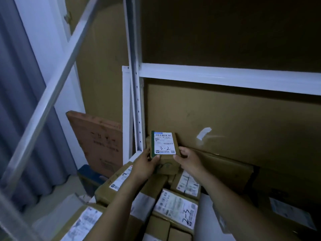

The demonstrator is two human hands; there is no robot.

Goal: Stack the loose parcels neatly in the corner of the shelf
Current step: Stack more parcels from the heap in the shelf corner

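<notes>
Two hands on one parcel [164, 148] marked "3-2": left hand [145, 162] and right hand [188, 158] grip its near corners. It sits in the shelf corner by the white post [136, 108], above other parcels [175, 208].

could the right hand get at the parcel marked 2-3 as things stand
Probably yes, once freed: the right hand grips the 3-2 parcel together with the left hand, but the 2-3 parcel lies lower down, nearer the person, its label uncovered.
</notes>
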